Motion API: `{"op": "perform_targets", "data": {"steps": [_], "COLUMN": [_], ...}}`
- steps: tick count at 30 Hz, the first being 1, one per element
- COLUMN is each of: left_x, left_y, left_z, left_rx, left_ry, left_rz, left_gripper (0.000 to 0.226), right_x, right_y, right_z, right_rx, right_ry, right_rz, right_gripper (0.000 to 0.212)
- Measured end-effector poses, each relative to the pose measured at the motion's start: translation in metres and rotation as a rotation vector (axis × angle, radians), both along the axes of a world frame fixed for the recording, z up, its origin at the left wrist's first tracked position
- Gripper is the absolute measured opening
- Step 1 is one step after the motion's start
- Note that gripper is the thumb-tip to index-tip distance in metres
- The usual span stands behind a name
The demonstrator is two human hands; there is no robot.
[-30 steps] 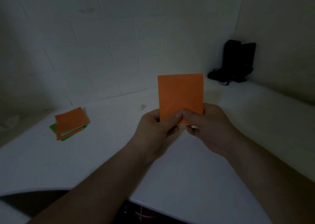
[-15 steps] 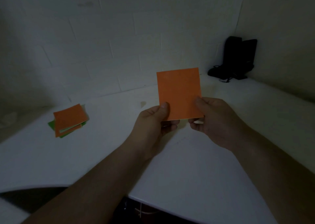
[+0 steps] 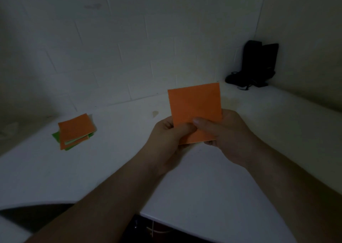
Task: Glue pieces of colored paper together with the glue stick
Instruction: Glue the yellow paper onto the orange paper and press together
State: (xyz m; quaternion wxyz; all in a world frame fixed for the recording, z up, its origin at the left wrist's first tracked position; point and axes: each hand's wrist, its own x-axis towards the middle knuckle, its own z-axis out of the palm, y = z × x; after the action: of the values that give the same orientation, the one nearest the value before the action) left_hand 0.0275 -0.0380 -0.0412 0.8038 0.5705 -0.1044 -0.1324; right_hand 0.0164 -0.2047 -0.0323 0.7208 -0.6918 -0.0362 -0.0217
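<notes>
Dim white table point(image 3: 231, 178) below: both my thumbs pinch the orange paper square point(image 3: 195, 105), left hand point(image 3: 166, 137) and right hand point(image 3: 225, 131) curled beneath. Uneven pressing could skew it. Stack of orange and green papers point(image 3: 75, 131) lies well apart.

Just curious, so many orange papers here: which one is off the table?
The orange square paper pinched in both hands; the other orange sheets lie in the orange-and-green paper stack on the white table.
</notes>
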Motion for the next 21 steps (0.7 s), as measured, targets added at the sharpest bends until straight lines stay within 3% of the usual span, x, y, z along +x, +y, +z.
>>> {"op": "perform_targets", "data": {"steps": [13,21], "left_x": [0.002,0.003], "left_y": [-0.004,-0.002], "left_z": [0.005,0.006], "left_rx": [0.006,0.042], "left_ry": [0.077,0.050], "left_rz": [0.078,0.077], "left_gripper": [0.024,0.032], "right_x": [0.004,0.002], "right_y": [0.002,0.001], "right_z": [0.003,0.011], "right_rx": [0.021,0.070], "right_ry": [0.051,0.124], "right_rz": [-0.114,-0.157], "right_gripper": [0.020,0.028]}}
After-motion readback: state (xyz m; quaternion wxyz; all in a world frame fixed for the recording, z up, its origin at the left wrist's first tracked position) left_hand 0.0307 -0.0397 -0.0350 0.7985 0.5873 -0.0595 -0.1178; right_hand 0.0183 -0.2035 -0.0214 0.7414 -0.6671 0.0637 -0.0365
